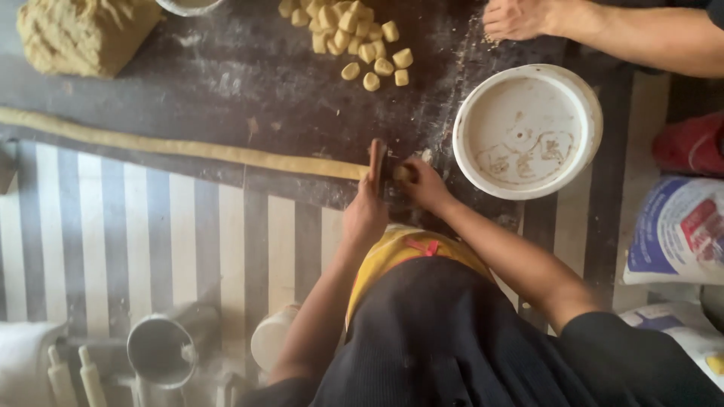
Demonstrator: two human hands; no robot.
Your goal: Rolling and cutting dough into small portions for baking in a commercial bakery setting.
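A long rope of pale dough [181, 145] lies across the dark floured board [249, 83] and ends in front of me. My left hand [366, 215] grips a wooden-handled cutter [376, 160] standing upright at the rope's right end. Just right of the blade, my right hand [427, 187] pinches a small cut piece of dough [402, 173]. A pile of several cut dough pieces [353, 34] sits further up the board.
A large dough block [83, 34] sits at the top left. A white round bowl [528, 132] is to the right, with another person's hand [520, 19] above it. A striped cloth [151, 241], a metal cup [162, 350] and printed sacks [679, 234] surround me.
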